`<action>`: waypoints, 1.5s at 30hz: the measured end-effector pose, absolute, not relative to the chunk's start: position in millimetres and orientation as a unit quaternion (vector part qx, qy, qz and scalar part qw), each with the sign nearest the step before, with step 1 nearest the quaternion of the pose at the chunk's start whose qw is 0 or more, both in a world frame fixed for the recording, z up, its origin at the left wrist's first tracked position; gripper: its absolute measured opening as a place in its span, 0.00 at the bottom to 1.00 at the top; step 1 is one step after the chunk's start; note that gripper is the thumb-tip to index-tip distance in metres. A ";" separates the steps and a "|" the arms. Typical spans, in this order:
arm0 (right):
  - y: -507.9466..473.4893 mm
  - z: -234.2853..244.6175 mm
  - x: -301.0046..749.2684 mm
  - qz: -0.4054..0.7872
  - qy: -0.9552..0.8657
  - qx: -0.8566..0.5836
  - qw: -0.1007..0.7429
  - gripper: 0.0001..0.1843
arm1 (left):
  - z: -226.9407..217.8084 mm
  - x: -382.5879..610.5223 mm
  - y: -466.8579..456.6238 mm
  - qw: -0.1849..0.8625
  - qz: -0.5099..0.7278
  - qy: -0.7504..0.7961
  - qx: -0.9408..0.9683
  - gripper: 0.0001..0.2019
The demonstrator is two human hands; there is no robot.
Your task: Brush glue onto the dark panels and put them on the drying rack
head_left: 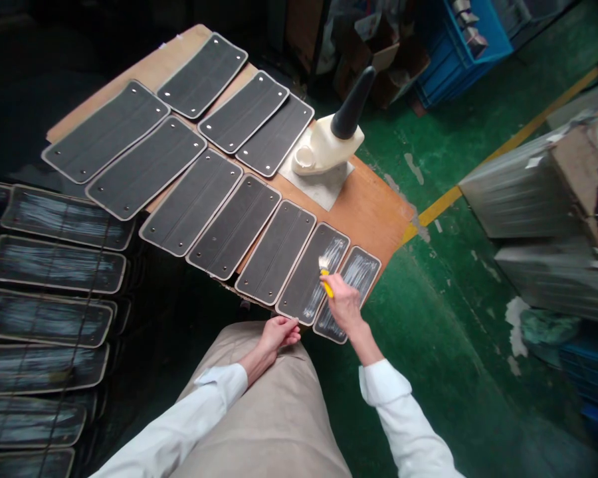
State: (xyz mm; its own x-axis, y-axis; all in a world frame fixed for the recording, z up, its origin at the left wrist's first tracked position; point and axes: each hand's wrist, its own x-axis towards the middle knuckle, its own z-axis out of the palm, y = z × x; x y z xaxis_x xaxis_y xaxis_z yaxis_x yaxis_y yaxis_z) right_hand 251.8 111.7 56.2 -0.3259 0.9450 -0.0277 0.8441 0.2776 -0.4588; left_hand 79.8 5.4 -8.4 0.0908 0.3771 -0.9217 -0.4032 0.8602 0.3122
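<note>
In my right hand (346,304) is a paintbrush (327,282) with a yellow handle, its pale bristles on a dark panel (299,275) streaked with white along its right side. The rightmost panel (367,269), partly behind my right hand, carries white streaks too. My left hand (279,334) has its thumb and fingers pinched at the near edge of the panel under the brush; whether they grip that edge I cannot tell. Several more dark panels (214,226) with rounded corners, pale rims and small holes lie in two rows, without white streaks.
A cream plastic container (323,149) with a black cone (353,106) stands on a pale sheet on the wooden board (379,192). At left, a rack holds several white-streaked panels (57,263). Beyond are a blue crate (458,53) and cardboard boxes (379,53) on green floor.
</note>
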 end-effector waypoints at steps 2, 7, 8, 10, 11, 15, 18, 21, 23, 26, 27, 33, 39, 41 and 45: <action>71.3 62.9 242.3 0.259 -0.792 -0.543 0.101 0.12 | -9.4 79.4 5.4 0.739 0.267 0.619 -0.012 0.12; 29.2 81.5 236.5 0.410 -0.742 -0.519 0.109 0.09 | -9.6 78.2 5.4 0.743 0.266 0.614 -0.012 0.11; 36.1 82.8 239.2 0.434 -0.728 -0.517 0.120 0.09 | -9.4 78.1 5.4 0.743 0.265 0.615 -0.011 0.11; 64.0 82.1 247.3 0.451 -0.705 -0.524 0.157 0.09 | -9.1 78.1 5.5 0.742 0.262 0.617 -0.007 0.11; 83.2 80.6 252.1 0.437 -0.700 -0.535 0.182 0.10 | -9.0 78.3 5.5 0.741 0.262 0.618 -0.006 0.12; 164.7 70.7 265.0 0.259 -0.731 -0.577 0.257 0.11 | -9.0 78.7 5.7 0.736 0.260 0.625 0.000 0.14; 191.4 62.5 260.0 0.169 -0.767 -0.579 0.219 0.11 | -8.7 78.5 6.3 0.736 0.261 0.625 0.002 0.14; 167.2 58.7 246.5 0.178 -0.792 -0.565 0.148 0.11 | -8.0 78.3 7.3 0.737 0.264 0.623 -0.002 0.13; 131.3 62.2 237.7 0.227 -0.797 -0.547 0.118 0.11 | -7.6 78.2 8.1 0.736 0.265 0.623 -0.006 0.13; 78.9 74.3 229.5 0.344 -0.774 -0.520 0.110 0.10 | -6.9 77.8 9.2 0.737 0.267 0.621 -0.009 0.13; 67.6 78.1 228.3 0.384 -0.757 -0.516 0.114 0.09 | -6.8 77.5 9.4 0.738 0.268 0.620 -0.010 0.13; 95.7 65.5 233.1 0.539 -0.644 -0.521 0.155 0.10 | -6.8 76.7 10.2 0.740 0.259 0.621 -0.004 0.13; 193.5 41.0 248.9 0.484 -0.586 -0.563 0.323 0.16 | -7.6 78.2 11.5 0.737 0.255 0.625 -0.006 0.13; 213.6 43.7 252.9 0.394 -0.619 -0.573 0.366 0.15 | -8.1 78.5 11.9 0.737 0.256 0.625 -0.008 0.13; 218.3 49.5 253.2 0.212 -0.726 -0.574 0.313 0.12 | -9.1 78.6 12.7 0.736 0.256 0.627 -0.010 0.13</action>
State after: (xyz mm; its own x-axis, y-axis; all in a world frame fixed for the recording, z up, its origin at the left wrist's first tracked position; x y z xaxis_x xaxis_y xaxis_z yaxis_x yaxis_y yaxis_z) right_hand 253.2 218.3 49.5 -0.1451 0.9665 0.2116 0.7006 0.2514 -0.6678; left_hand 78.6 12.7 -9.1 0.0827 0.3633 -0.9280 -0.3887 0.8692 0.3057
